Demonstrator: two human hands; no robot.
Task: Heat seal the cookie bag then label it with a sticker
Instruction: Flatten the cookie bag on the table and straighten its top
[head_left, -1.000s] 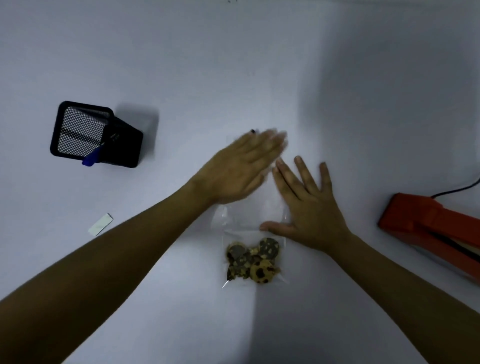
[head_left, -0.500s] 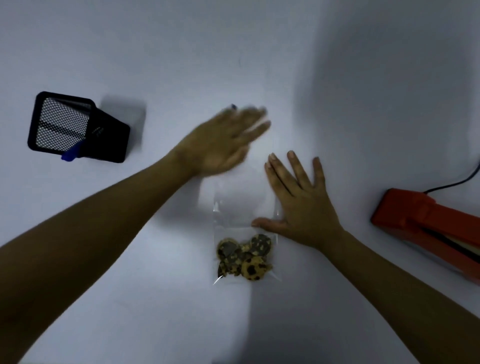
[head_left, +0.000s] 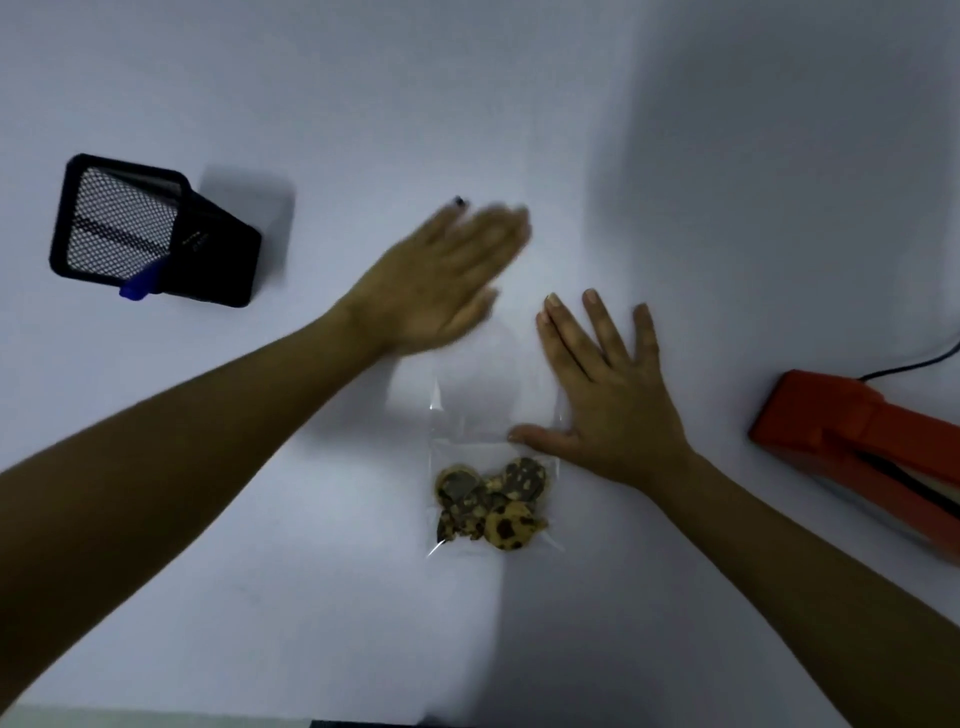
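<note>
Your cookie bag lay flat on the white table, a little right of the middle, with the cookies bunched in its near end and the clear, empty part stretching away from you. Your right hand lay palm down along the bag's right edge, fingers straight and spread, the thumb reaching left across the plastic just beyond the cookies; it pressed flat and grasped nothing. Your left hand was stretched over the far left part of the bag, fingers straight and close together, blurred in the picture; it gripped nothing, and you could not tell whether it touched the plastic or hung just above it. A small dark spot showed at one fingertip of that hand, too blurred to make out.

The red heat sealer sat at the right edge of the table, well apart from the bag, with a black cord leading off to the far right. A black mesh pen holder lay tipped on its side at the far left, a blue pen poking from its near rim
</note>
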